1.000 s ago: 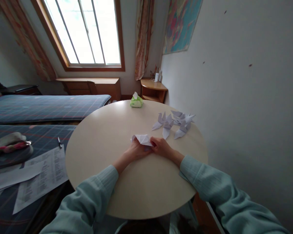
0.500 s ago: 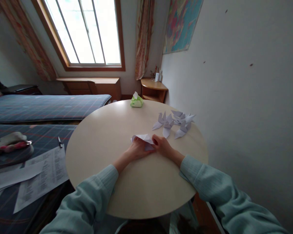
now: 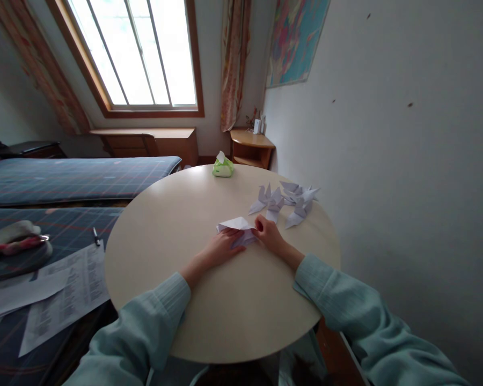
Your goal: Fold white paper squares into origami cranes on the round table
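A sheet of white folded paper point(image 3: 236, 223) lies on the round cream table point(image 3: 153, 230), its upper flap raised and its lower layer on the tabletop. My left hand point(image 3: 224, 244) holds the paper from the left, its fingers reaching beneath the raised flap and over the lower layer. At the right corner, my right hand point(image 3: 268, 233) pinches the paper between thumb and curled fingers. Just beyond my right hand stand several folded white paper birds point(image 3: 300, 201), grouped close together near the table's right edge.
A green tissue pack point(image 3: 223, 167) sits at the table's far edge. To the left, printed sheets point(image 3: 70, 295), a pen point(image 3: 96, 236) and a white-and-pink object point(image 3: 18, 241) lie on a plaid bed point(image 3: 64, 220). A bare wall point(image 3: 406, 203) rises close on the right.
The paper's upper flap has opened out and shows more of its face. My left hand has shifted slightly left and down, with its fingers straighter. My right hand stays at the right corner.
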Motion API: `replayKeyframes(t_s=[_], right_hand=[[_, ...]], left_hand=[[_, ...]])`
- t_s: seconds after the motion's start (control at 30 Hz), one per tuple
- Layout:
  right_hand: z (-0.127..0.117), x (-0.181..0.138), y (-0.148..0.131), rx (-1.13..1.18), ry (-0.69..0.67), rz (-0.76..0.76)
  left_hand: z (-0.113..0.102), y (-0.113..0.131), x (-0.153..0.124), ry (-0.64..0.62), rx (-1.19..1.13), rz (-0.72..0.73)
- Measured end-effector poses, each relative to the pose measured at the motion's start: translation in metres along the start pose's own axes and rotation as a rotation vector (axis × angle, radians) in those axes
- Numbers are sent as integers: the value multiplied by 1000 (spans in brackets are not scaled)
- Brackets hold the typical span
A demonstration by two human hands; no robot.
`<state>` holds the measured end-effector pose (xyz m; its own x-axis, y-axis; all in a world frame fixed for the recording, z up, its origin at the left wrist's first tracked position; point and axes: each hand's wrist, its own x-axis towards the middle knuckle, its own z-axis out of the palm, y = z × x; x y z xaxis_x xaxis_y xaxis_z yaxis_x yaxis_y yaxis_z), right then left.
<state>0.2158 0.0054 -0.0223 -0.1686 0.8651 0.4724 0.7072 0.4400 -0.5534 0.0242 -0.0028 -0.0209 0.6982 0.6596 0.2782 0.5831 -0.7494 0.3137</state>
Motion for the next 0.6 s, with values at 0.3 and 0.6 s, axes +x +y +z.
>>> replayKeyframes(t_s=[0.3, 0.6], right_hand=[[-21, -10, -8, 59, 128, -348], [-16, -9, -23, -293, -37, -577]], left_hand=[[1, 0, 2, 44, -18, -33], [4, -3, 2, 89, -50, 30]])
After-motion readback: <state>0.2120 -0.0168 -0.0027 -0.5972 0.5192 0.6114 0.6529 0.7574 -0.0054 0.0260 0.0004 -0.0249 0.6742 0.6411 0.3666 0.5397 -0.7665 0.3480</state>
